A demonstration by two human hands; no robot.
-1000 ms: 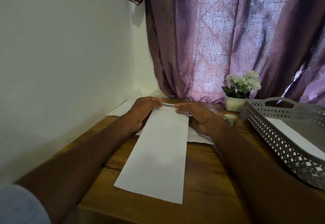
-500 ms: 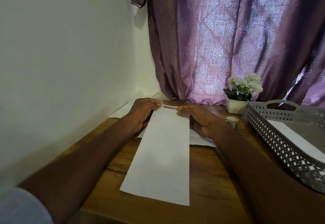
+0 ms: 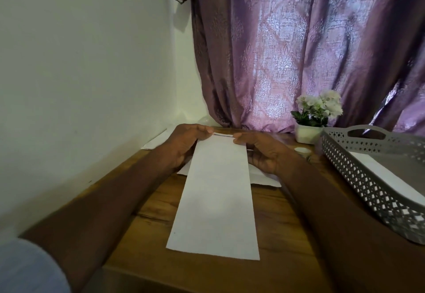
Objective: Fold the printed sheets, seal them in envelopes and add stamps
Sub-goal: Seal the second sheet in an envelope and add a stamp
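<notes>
A long white sheet (image 3: 216, 200), folded lengthwise into a narrow strip, lies on the wooden table (image 3: 156, 200) and runs away from me. My left hand (image 3: 184, 143) pinches its far left corner and my right hand (image 3: 262, 152) pinches its far right corner. A thin dark line shows along the far edge between my fingertips. More white paper (image 3: 264, 177) lies under the strip's far end, partly hidden by my hands.
A grey perforated basket (image 3: 358, 170) holding white paper stands at the right. A small white pot of flowers (image 3: 315, 117) and a small roll (image 3: 302, 151) sit behind my right hand. Another white sheet (image 3: 156, 139) lies by the wall. A purple curtain hangs behind.
My hands and the strip have hardly moved on the table; only the view has shifted slightly. Both hands keep their pinch on the far edge.
</notes>
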